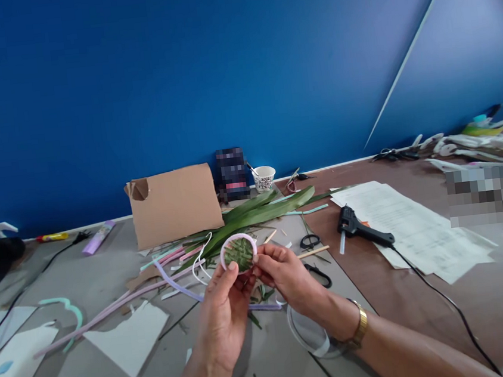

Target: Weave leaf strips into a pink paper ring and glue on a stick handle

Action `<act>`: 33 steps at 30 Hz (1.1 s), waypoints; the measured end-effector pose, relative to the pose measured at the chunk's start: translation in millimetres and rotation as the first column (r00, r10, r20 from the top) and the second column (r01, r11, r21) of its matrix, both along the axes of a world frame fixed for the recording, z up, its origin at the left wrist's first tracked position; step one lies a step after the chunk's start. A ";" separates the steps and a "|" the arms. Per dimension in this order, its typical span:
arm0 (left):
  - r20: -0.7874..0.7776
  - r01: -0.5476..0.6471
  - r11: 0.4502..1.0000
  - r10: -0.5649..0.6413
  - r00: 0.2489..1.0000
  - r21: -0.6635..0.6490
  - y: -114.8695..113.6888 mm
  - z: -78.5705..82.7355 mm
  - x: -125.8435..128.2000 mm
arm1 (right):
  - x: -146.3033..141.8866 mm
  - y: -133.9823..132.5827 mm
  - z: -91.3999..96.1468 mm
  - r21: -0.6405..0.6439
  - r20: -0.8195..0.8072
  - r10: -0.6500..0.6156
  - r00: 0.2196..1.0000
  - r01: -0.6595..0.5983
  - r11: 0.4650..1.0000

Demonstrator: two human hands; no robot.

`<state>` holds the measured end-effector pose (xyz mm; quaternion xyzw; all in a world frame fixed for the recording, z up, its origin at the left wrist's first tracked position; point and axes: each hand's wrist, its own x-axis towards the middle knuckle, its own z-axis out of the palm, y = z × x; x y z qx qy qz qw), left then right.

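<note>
A small round disc of woven green leaf strips (pixel 239 254) with a pale pink rim (pixel 223 245) is held up over the table. My left hand (pixel 227 299) grips it from the lower left, thumb on the rim and fingers behind. My right hand (pixel 287 274) pinches the rim's right side between thumb and fingers. Behind the disc lie long green leaves (pixel 258 210) and pink and purple pipe cleaners (pixel 171 275). Black-handled scissors (pixel 310 241) lie just beyond my right hand, partly hidden. Under my right wrist is a clear round plastic piece (pixel 309 329).
A cardboard piece (pixel 176 205) leans on the blue wall, near a patterned paper cup (pixel 264 179). To the right, a black glue gun (pixel 363 227) with a trailing cord rests by printed papers (pixel 398 215). White cut paper (pixel 130 339) and a power strip (pixel 17 372) are at left.
</note>
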<state>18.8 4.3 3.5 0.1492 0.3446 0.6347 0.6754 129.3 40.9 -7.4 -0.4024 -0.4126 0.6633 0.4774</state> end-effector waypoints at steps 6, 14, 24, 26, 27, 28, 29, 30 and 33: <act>-0.306 -0.077 0.992 0.104 0.946 0.097 3.3 -3.0 -6.4 | 2.2 -0.4 3.3 -0.036 -0.022 -0.014 1.000 0.013 0.999; -0.565 -0.253 0.953 0.301 0.768 0.164 8.8 -13.0 -13.4 | -0.7 -2.0 -1.9 -0.042 -0.026 -0.022 0.999 0.020 0.999; -0.571 -0.138 0.967 0.240 0.785 0.216 7.0 -9.8 -11.6 | 1.7 0.4 -5.7 -0.035 -0.024 -0.030 0.999 0.029 0.999; -0.621 -0.165 0.964 0.261 0.739 0.208 8.4 -10.4 -12.9 | 1.4 0.4 -6.6 -0.021 -0.011 -0.031 0.999 0.031 0.999; -0.642 -0.184 0.961 0.274 0.716 0.205 9.1 -10.7 -13.9 | 1.1 0.3 -7.1 -0.012 -0.003 -0.033 0.999 0.032 0.999; -0.661 -0.197 0.959 0.284 0.695 0.206 9.6 -10.8 -15.0 | 0.7 0.1 -7.5 -0.004 0.008 -0.034 0.999 0.034 0.999; -0.682 -0.208 0.955 0.295 0.669 0.210 9.8 -10.8 -16.1 | 0.2 -0.2 -8.0 0.005 0.020 -0.037 0.999 0.037 0.999; -0.704 -0.220 0.951 0.309 0.639 0.217 9.8 -10.7 -17.2 | -0.2 -0.5 -8.4 0.012 0.032 -0.039 0.999 0.039 0.999; -0.760 -0.241 0.936 0.348 0.548 0.255 9.0 -10.2 -19.7 | -1.4 -2.1 -9.4 0.023 0.063 -0.044 0.997 0.042 0.999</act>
